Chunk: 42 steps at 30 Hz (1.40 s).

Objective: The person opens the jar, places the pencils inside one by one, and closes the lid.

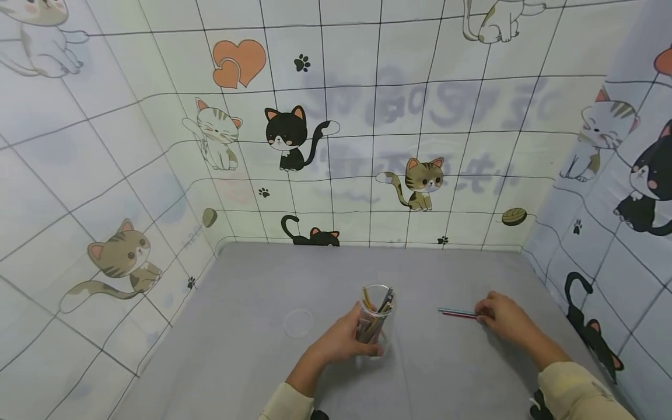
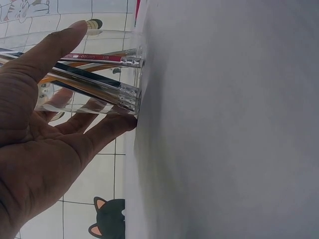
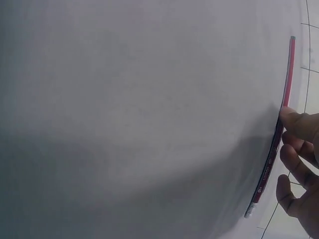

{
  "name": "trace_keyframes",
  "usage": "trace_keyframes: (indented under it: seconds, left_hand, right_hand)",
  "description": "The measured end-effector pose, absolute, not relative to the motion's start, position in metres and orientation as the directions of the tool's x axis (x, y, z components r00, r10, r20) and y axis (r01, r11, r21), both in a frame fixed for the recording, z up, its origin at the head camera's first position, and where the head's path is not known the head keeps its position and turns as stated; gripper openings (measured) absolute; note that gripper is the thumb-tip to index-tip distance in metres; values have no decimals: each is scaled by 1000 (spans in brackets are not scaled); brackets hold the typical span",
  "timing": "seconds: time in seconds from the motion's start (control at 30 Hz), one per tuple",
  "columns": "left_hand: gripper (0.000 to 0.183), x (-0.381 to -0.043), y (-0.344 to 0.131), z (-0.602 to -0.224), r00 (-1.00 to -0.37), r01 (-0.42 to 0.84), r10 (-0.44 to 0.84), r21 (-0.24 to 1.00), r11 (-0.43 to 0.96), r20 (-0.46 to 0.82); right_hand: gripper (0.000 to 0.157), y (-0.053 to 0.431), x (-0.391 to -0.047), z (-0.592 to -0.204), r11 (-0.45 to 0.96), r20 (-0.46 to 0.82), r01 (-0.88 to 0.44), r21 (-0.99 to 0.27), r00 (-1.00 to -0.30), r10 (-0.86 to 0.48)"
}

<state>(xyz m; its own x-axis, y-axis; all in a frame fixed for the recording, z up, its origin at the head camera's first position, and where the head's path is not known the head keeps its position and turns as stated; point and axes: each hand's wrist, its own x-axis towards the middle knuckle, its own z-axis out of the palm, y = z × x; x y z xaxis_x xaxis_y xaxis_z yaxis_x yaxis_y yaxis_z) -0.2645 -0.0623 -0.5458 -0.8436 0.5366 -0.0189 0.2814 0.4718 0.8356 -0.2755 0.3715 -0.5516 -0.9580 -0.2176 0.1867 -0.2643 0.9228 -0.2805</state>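
A clear plastic cup (image 1: 375, 318) stands on the grey table, holding several pencils (image 2: 94, 74) whose metal eraser ends rest at its bottom in the left wrist view. My left hand (image 1: 343, 335) grips the cup from its left side, thumb across the near wall and fingers behind. Off to the right, my right hand (image 1: 506, 318) pinches a red pencil (image 3: 289, 74) and a bluish pencil (image 1: 454, 310) lying side by side at the tabletop. In the right wrist view the red one mostly covers the other, and the thumb touches it near the middle.
A clear round disc (image 1: 298, 324), perhaps a lid, lies flat left of the cup. The grey tabletop (image 1: 252, 361) is bounded at the back and sides by white curtains (image 1: 346, 157) with grid lines and cartoon cats.
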Motion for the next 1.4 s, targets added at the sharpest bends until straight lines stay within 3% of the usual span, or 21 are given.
trace_keyframes:
  seconds: [0.2,0.43,0.63,0.93,1.4]
  left_hand:
    - [100,-263,-61,-545,-847,270,531,840,470,-25]
    - [89,-263,-61,-545,-848,261,528,842,472,-33]
    - [86,-263,-61,-545,-848,262,528,844,468,-29]
    - [99,-262,-61,-544,-838,275,546,847,455,-21]
    - [94,-258,-61,-541,-842,266,539,850,455,-24]
  right_hand:
    - [12,370,-276,-555,936,138,-239,-256,-968,-210]
    - [8,365,-270,-557,955,210,-289,-68,-940,-270]
    - [8,364,-268,-558,954,235,-299,10,-927,-293]
    - [11,364,-263,-558,944,262,-329,37,-908,-326]
    - [20,366,-261,-562,925,357,-379,36,-859,-366]
